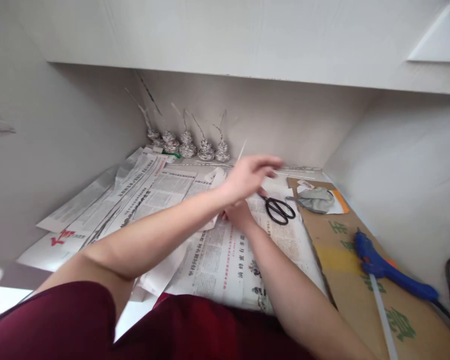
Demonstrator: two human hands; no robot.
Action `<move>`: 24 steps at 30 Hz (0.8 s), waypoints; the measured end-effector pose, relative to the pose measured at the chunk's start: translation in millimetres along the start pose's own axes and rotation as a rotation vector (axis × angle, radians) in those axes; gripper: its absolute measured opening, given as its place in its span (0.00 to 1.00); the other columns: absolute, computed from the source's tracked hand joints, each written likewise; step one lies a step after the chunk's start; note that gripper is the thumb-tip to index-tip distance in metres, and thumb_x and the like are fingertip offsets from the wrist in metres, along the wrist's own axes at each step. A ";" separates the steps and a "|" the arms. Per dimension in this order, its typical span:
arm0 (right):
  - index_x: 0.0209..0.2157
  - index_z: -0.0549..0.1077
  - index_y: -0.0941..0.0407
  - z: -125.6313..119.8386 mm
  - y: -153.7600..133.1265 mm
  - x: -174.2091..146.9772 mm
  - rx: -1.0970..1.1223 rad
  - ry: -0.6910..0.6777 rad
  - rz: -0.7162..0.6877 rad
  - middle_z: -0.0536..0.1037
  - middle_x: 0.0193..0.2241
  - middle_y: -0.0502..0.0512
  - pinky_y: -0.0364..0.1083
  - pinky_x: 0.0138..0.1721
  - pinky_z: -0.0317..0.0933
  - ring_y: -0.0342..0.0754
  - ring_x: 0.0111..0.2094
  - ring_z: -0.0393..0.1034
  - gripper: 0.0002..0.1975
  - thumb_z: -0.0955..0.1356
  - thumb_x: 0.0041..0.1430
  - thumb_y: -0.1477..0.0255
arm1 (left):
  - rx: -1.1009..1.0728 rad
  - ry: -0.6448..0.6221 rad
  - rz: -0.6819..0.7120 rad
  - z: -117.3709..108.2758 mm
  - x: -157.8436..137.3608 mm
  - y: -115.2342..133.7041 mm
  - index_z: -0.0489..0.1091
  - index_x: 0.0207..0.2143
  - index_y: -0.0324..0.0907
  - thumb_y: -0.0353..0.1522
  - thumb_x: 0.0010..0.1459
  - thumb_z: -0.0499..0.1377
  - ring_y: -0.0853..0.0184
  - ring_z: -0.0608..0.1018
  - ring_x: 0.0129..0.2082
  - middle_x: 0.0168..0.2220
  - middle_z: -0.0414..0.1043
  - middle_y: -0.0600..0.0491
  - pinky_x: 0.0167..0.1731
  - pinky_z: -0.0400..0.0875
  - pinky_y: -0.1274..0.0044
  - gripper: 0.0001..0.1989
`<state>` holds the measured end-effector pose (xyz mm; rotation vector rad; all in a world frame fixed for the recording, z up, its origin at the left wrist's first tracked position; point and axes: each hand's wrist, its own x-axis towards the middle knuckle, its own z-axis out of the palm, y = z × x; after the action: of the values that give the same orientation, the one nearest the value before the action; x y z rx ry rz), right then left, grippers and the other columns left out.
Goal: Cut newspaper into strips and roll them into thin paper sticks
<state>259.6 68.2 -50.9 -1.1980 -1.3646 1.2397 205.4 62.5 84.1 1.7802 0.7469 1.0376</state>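
My left hand [252, 176] reaches across above my right hand, its fingers stretched out to the right and a little blurred. Below it my right hand [238, 216] is closed, low over the newspaper [217, 260]; what its fingers grip is hidden. Behind my left hand a thin pale paper stick [242, 149] slants upward; its lower end is out of sight. A loose piece of paper [215, 176] lies left of the hands. Black-handled scissors [279, 210] rest just to the right, their blades partly hidden.
Several gourd-shaped coiled paper pieces [206, 150] stand along the back wall, near thin paper rolls [303, 168]. Newspaper sheets [138, 187] pile at left. Cardboard [332, 255] at right bears a blue glue gun [393, 275] and a grey cloth-like item [315, 199]. A ledge [225, 40] overhangs.
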 end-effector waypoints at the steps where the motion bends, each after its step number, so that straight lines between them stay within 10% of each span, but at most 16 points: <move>1: 0.33 0.70 0.60 0.4 1.1 1.5 0.024 -0.017 0.001 0.72 0.24 0.47 0.40 0.22 0.62 0.38 0.20 0.65 0.11 0.66 0.62 0.65 | -0.086 0.108 -0.055 -22.3 -7.6 -5.3 0.69 0.48 0.38 0.25 0.59 0.54 0.66 0.76 0.42 0.51 0.71 0.47 0.28 0.72 0.81 0.14; 4: 0.29 0.68 0.57 1.3 1.7 4.2 0.119 -0.056 -0.022 0.71 0.20 0.45 0.39 0.17 0.59 0.39 0.17 0.64 0.14 0.69 0.56 0.60 | -0.263 0.393 -0.351 -72.5 -26.8 -31.4 0.66 0.50 0.37 0.23 0.55 0.58 0.66 0.77 0.41 0.52 0.69 0.43 0.26 0.72 0.82 0.18; 9: 0.28 0.67 0.56 -3.6 -3.5 3.7 0.223 -0.062 -0.016 0.73 0.21 0.46 0.39 0.17 0.60 0.39 0.18 0.66 0.18 0.71 0.47 0.55 | -0.477 0.193 -0.710 -91.8 -57.6 -63.6 0.66 0.47 0.33 0.21 0.54 0.60 0.63 0.80 0.36 0.43 0.73 0.41 0.26 0.75 0.80 0.17; 24: 0.30 0.73 0.56 -32.1 -26.4 -7.2 0.165 -0.148 0.114 0.68 0.17 0.45 0.37 0.12 0.43 0.36 0.14 0.54 0.16 0.71 0.49 0.57 | -0.643 -0.140 -0.641 -66.1 -77.9 -84.3 0.74 0.43 0.33 0.31 0.50 0.68 0.65 0.81 0.35 0.39 0.78 0.44 0.40 0.76 0.76 0.17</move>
<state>290.0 64.1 -22.0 -1.0987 -1.2860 1.5170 106.4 58.8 -3.8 0.9499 0.7195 0.6060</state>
